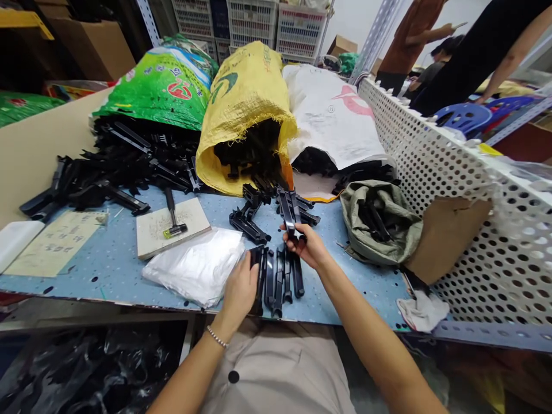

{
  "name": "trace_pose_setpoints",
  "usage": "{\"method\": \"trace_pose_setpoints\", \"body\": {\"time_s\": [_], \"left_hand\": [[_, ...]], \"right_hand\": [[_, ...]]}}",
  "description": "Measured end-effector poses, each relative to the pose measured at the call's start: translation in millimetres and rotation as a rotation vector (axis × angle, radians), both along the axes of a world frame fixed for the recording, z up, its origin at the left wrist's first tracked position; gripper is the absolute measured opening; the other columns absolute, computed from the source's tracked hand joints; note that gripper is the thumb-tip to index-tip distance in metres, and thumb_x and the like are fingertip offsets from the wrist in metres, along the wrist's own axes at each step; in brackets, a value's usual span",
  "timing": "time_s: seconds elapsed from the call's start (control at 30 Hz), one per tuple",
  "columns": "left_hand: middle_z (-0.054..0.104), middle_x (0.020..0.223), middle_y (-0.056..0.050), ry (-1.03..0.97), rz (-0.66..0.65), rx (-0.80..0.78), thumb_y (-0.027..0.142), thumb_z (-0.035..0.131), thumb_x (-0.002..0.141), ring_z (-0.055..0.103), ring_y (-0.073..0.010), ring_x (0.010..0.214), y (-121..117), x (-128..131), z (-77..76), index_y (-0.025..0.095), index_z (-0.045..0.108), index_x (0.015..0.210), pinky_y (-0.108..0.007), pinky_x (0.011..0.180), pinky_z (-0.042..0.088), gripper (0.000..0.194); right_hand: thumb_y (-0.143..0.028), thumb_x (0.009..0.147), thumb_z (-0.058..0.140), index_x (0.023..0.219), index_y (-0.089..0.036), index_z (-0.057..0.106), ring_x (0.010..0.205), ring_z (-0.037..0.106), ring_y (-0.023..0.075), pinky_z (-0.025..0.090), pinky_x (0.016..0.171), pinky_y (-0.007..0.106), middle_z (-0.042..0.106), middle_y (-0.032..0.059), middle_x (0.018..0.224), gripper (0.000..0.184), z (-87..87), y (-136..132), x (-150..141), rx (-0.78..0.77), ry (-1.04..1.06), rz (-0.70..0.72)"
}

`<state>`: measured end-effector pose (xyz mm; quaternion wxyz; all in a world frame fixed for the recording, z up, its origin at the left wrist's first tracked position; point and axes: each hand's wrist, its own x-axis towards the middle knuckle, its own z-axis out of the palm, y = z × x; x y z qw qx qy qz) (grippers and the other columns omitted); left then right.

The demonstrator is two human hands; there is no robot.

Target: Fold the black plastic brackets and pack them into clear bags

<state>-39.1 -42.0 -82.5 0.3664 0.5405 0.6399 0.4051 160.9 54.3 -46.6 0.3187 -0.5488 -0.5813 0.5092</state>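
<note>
My right hand (pixel 308 246) is closed on a long black plastic part (pixel 285 211), lifted above the table with its far end tilted up. Below it, several similar black parts (pixel 279 279) lie side by side in a row near the front edge of the table. My left hand (pixel 241 284) rests against the left side of this row, fingers fairly straight and partly hidden by the hand; it grips nothing that I can see. Just beyond the hands is a small loose group of black parts (pixel 250 215).
A green sack (pixel 168 86), a yellow sack (pixel 245 86) and a white sack (pixel 332 109) spill black parts. At left are a hammer (pixel 172 215) on a board (pixel 194 215) and clear plastic bags (pixel 198 267). A grey-green cloth bag (pixel 357 201) stands beside the perforated white wall (pixel 452 155).
</note>
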Motion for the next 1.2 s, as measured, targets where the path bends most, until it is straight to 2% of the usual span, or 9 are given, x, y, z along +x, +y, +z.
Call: {"method": "trace_pose_setpoints", "body": {"time_s": [0.13, 0.27, 0.33, 0.43, 0.6, 0.8, 0.93, 1.03, 1.2], "left_hand": [[0.06, 0.123, -0.014, -0.207, -0.072, 0.128, 0.045, 0.058, 0.082, 0.042, -0.0315, 0.128, 17, 21, 23.2, 0.02, 0.068, 0.105, -0.049, 0.112, 0.025, 0.036], [0.064, 0.11, -0.01, -0.984, -0.313, -0.101, 0.056, 0.053, 0.083, 0.061, -0.0255, 0.104, 20, 33, 58.1, 0.021, 0.057, 0.121, -0.044, 0.093, 0.047, 0.051], [0.064, 0.095, -0.005, -1.169, -0.328, -0.165, 0.049, 0.061, 0.08, 0.065, -0.0199, 0.083, 16, 35, 69.0, 0.021, 0.052, 0.124, -0.036, 0.078, 0.053, 0.052], [0.06, 0.081, 0.001, -1.128, -0.316, -0.198, 0.037, 0.069, 0.077, 0.061, -0.0127, 0.063, 8, 36, 75.7, 0.02, 0.049, 0.124, -0.026, 0.06, 0.053, 0.054], [0.062, 0.077, 0.0, -0.98, -0.41, -0.287, 0.041, 0.069, 0.076, 0.059, -0.0109, 0.055, -3, 44, 74.8, 0.017, 0.055, 0.103, -0.023, 0.05, 0.049, 0.039], [0.061, 0.073, 0.001, -0.972, -0.17, -0.252, 0.044, 0.068, 0.075, 0.056, -0.0096, 0.052, 3, 36, 75.9, 0.016, 0.056, 0.102, -0.02, 0.046, 0.046, 0.041], [0.062, 0.074, -0.001, -1.077, -0.108, -0.271, 0.043, 0.067, 0.076, 0.056, -0.0096, 0.054, 8, 20, 78.0, 0.014, 0.057, 0.111, -0.02, 0.047, 0.045, 0.046], [0.062, 0.075, -0.002, -1.115, -0.144, -0.329, 0.042, 0.066, 0.076, 0.054, -0.0091, 0.053, 9, 17, 78.2, 0.013, 0.058, 0.111, -0.019, 0.047, 0.043, 0.047], [0.061, 0.073, -0.001, -0.997, -0.119, -0.304, 0.046, 0.064, 0.077, 0.051, -0.0086, 0.051, 7, 25, 79.0, 0.014, 0.06, 0.106, -0.019, 0.044, 0.038, 0.044]], "right_hand": [[-0.053, 0.082, 0.037, 0.098, -0.011, 0.062, 0.041, 0.035, 0.0073, 0.031, 0.041, 0.021, 0.055, 0.0003, 0.061, 0.052, 6.7, -48, 0, -0.383, 0.698, 0.202], [-0.063, 0.08, 0.038, 0.088, -0.012, 0.063, 0.042, 0.044, 0.01, 0.036, 0.042, 0.022, 0.055, 0.0006, 0.055, 0.057, 8.8, -80, 1, -0.585, 0.719, 0.412], [-0.058, 0.082, 0.046, 0.09, -0.013, 0.062, 0.06, 0.058, 0.0151, 0.045, 0.054, 0.026, 0.064, 0.0061, 0.072, 0.049, 17.1, -82, 5, -0.47, 0.494, 0.386], [-0.051, 0.09, 0.045, 0.099, -0.017, 0.059, 0.081, 0.06, 0.0181, 0.048, 0.071, 0.031, 0.065, 0.0072, 0.091, 0.038, 39.0, -74, 12, 0.021, 0.105, 0.124], [-0.055, 0.094, 0.033, 0.088, -0.019, 0.058, 0.084, 0.053, 0.0216, 0.042, 0.076, 0.035, 0.059, 0.0083, 0.085, 0.044, 62.9, -53, 4, 0.726, -0.435, 0.046], [-0.047, 0.1, 0.02, 0.08, -0.02, 0.052, 0.064, 0.052, 0.0147, 0.039, 0.061, 0.027, 0.056, 0.0015, 0.069, 0.046, 50.3, -61, -11, 0.601, -0.421, 0.126], [-0.046, 0.099, 0.03, 0.092, -0.018, 0.056, 0.075, 0.052, 0.0181, 0.041, 0.069, 0.031, 0.061, 0.0069, 0.083, 0.039, 34.2, -92, -14, 0.896, -0.471, 0.442], [-0.039, 0.099, 0.034, 0.095, -0.016, 0.056, 0.078, 0.05, 0.0197, 0.041, 0.071, 0.033, 0.059, 0.0095, 0.086, 0.033, 26.3, -105, -16, 1.011, -0.48, 0.52], [-0.036, 0.097, 0.038, 0.086, -0.017, 0.055, 0.079, 0.047, 0.0195, 0.041, 0.074, 0.035, 0.056, 0.0084, 0.085, 0.028, 23.5, -110, -19, 0.715, -0.286, 0.495]]}}
